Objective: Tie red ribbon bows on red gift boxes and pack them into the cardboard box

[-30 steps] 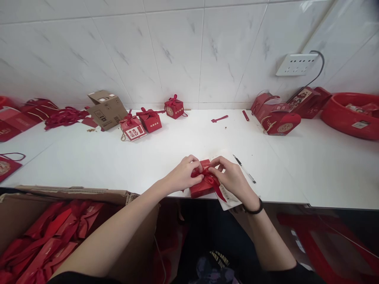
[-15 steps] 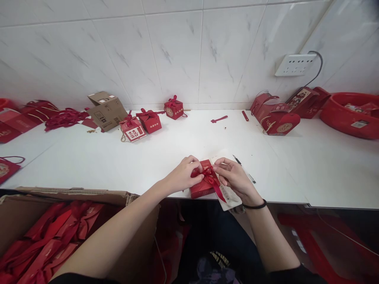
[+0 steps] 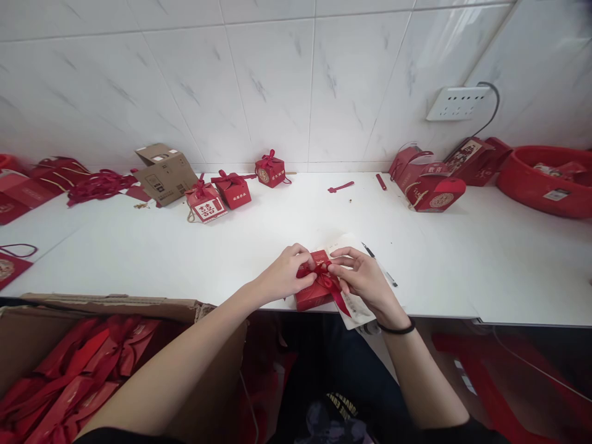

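Observation:
A red box (image 3: 314,296) with printed lettering lies at the table's front edge, partly over a white paper packet (image 3: 358,311). A dark red ribbon (image 3: 340,299) is tied in a bow on top, one tail hanging toward the front right. My left hand (image 3: 296,271) pinches the bow's left side, fingers curled over the box. My right hand (image 3: 358,274) holds the bow's right side between thumb and fingertips. Beside my right hand lies a pen (image 3: 379,265).
Small red boxes (image 3: 235,190) and a brown carton (image 3: 166,176) stand near the wall, with a ribbon heap (image 3: 102,187) at left. More red boxes (image 3: 435,191) and a red basin (image 3: 531,182) are at right. An open cardboard box (image 3: 115,300) of red boxes sits front left.
My right hand has shifted slightly left, its thumb and fingertips now closer over the bow. My left hand keeps nearly the same pinch.

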Motion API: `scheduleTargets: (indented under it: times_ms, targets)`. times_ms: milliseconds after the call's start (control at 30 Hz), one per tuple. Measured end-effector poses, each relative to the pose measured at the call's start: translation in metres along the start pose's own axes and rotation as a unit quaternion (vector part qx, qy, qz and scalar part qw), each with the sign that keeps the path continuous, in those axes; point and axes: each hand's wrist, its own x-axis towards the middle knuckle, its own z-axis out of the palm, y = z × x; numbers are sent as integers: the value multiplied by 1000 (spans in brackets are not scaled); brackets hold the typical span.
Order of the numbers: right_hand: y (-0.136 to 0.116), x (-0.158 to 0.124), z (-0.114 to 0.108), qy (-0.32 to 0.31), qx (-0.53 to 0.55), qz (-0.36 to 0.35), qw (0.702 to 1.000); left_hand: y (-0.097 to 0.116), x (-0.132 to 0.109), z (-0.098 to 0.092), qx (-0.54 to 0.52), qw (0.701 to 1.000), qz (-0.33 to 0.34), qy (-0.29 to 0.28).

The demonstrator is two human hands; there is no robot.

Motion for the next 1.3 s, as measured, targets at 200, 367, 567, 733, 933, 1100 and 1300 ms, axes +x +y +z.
scheduleTargets:
  times_ms: [200, 367, 567, 733, 933, 1100, 1300]
  targets:
    - [-3, -1, 6, 4, 43, 26, 999, -1, 0, 0, 1, 1000, 4, 5]
    - [2, -3, -1, 43, -98, -29, 994, 1, -1, -1, 0, 1000, -1, -1]
    - [5, -2, -1, 9, -109, -23, 994, 0, 0, -1, 6, 1000, 3, 1]
    - [5, 0, 3, 4, 87, 20, 996, 0, 0, -1, -9, 1000, -3, -1]
    - [5, -2, 3, 25, 64, 27, 997, 1, -1, -1, -12, 1000, -13, -7]
    - [11, 2, -2, 62, -102, -51, 992, 3, -3, -11, -8, 1000, -15, -23]
    - [18, 3, -4, 59, -171, -86, 980, -1, -15, -40, 14, 999, -42, 9]
